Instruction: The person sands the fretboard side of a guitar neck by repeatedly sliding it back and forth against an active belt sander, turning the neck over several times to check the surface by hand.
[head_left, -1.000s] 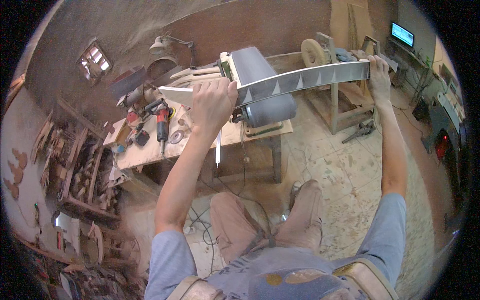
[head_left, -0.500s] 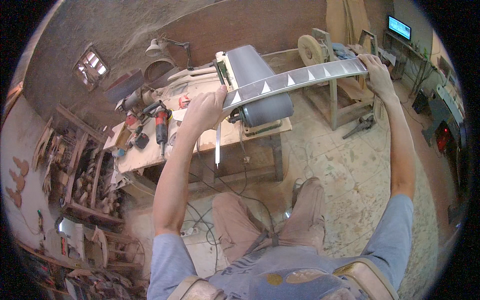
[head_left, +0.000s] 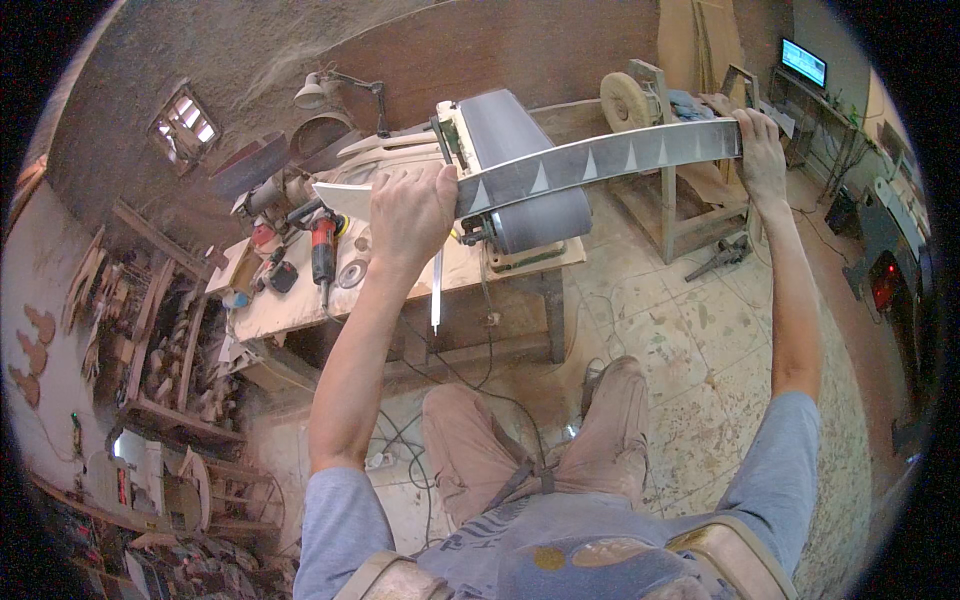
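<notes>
A long guitar neck [head_left: 600,165] with a dark face, white triangular inlays and pale edges spans the view, bowed by the lens. My left hand [head_left: 412,212] is closed around it near its left end, and a pale pointed tip sticks out past the fist. Around the far right end wraps my right hand [head_left: 762,160], fingers over the top edge. Behind and below the neck is a belt sander [head_left: 500,130] with a wide grey belt. The neck crosses in front of the belt; whether they touch I cannot tell.
The wooden workbench [head_left: 290,315] carries the sander, a red-and-black angle grinder [head_left: 323,250], a cordless drill [head_left: 277,272] and a desk lamp [head_left: 312,92]. Cables [head_left: 410,440] trail over the floor by my legs. A wooden stand with a round wheel [head_left: 628,100] stands at the right.
The neck has rolled so its inlaid face turns more toward me, and it has shifted slightly right. Its pale tip now shows farther beyond my left hand. Both hands keep their grip.
</notes>
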